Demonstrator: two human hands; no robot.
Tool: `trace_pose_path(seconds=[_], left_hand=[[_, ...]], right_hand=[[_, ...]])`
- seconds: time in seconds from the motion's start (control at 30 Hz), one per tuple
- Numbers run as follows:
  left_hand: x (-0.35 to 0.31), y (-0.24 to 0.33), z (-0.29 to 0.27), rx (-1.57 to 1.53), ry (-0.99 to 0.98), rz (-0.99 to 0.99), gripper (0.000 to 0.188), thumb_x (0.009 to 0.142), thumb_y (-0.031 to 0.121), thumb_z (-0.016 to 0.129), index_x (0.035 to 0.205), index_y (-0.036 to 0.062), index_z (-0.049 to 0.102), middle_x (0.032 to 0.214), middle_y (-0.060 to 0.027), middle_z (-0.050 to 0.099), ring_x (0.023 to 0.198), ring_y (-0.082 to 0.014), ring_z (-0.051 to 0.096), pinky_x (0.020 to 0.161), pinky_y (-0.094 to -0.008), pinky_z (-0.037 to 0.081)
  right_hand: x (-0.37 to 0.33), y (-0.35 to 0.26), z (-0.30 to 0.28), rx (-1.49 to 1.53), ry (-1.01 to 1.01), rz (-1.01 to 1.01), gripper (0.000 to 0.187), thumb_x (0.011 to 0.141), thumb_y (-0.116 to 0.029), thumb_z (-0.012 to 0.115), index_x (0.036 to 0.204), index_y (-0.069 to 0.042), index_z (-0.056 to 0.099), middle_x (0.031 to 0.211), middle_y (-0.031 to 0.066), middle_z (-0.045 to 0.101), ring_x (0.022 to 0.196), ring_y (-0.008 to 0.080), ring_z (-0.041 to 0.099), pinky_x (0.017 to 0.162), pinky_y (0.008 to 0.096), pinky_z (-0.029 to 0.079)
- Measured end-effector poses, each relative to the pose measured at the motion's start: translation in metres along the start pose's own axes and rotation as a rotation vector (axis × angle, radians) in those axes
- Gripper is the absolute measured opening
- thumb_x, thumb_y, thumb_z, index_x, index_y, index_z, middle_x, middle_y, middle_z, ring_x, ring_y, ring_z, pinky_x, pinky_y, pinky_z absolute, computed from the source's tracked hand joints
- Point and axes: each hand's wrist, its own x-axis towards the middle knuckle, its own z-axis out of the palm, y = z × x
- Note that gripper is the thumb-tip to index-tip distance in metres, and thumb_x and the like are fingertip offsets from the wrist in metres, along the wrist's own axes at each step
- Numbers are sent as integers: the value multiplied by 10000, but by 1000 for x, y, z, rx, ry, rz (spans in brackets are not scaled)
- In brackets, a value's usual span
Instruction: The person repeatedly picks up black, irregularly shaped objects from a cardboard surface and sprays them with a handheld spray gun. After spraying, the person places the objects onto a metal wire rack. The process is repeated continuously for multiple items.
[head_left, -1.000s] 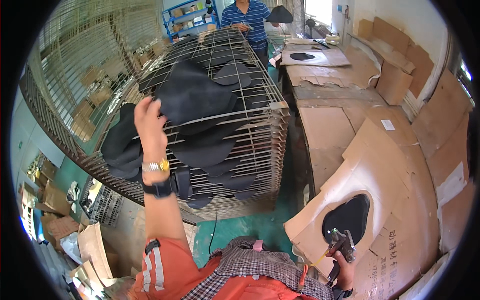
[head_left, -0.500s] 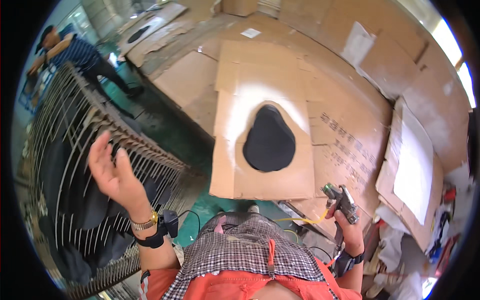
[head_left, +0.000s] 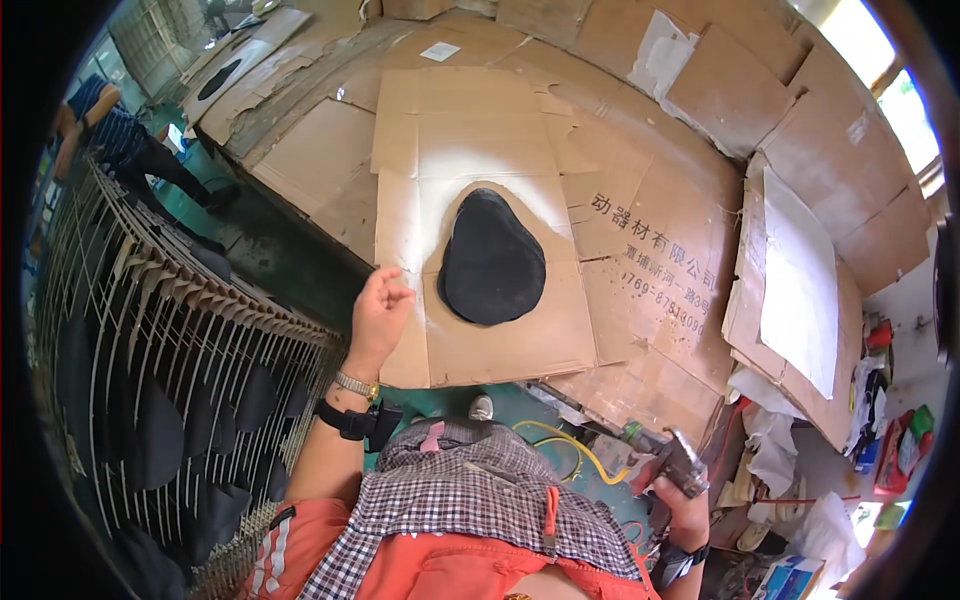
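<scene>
A black, pear-shaped flat pad (head_left: 492, 260) lies on a cardboard sheet (head_left: 490, 352), its narrow end away from me. White spray haze marks the cardboard around the pad's far end. Just left of the pad, my left hand (head_left: 380, 318) is over the sheet's left edge, fingers loosely bent and apart, with nothing seen in them. My right hand (head_left: 685, 508) grips a metal spray gun (head_left: 682, 466) low on the right, beside the table's near edge. A yellow hose (head_left: 590, 455) hangs next to the gun.
On the left stands a wire rack (head_left: 200, 350) holding several black pads. A person in a striped shirt (head_left: 115, 135) is beyond it. Cardboard panels (head_left: 740, 90) wall the table's far side; a white sheet (head_left: 800, 285) leans at right. Bags and clutter (head_left: 780, 450) lie below.
My left hand has moved right, from in front of the rack to the cardboard's left edge, its fingers now more bent. The spray gun stays in my right hand, slightly lower. The view has shifted.
</scene>
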Motion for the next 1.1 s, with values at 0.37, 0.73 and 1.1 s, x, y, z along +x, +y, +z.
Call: trace_pose_path(seconds=[0.37, 0.73, 1.1], left_hand=[[-14, -62, 10, 5, -55, -354, 351, 832, 76, 608, 1157, -29, 527, 807, -48, 657, 685, -88, 600, 634, -225, 474], [2, -103, 34, -141, 6, -592, 336, 826, 79, 605, 1144, 11, 520, 868, -70, 636, 664, -124, 611, 588, -239, 468], [26, -155, 98, 468, 81, -375, 231, 768, 93, 638, 994, 45, 633, 860, -123, 686, 827, -281, 667, 765, -392, 524]], right_hand=[[12, -6, 13, 7, 65, -117, 443, 808, -190, 691, 1157, 33, 534, 805, 115, 638, 730, 202, 631, 696, 333, 505], [29, -7, 26, 35, 81, -68, 418, 813, -193, 659, 1140, 37, 535, 833, 123, 628, 734, 223, 629, 701, 351, 512], [33, 0, -12, 44, 147, -40, 534, 771, -161, 711, 1234, 27, 521, 827, 122, 646, 740, 212, 636, 704, 347, 508]])
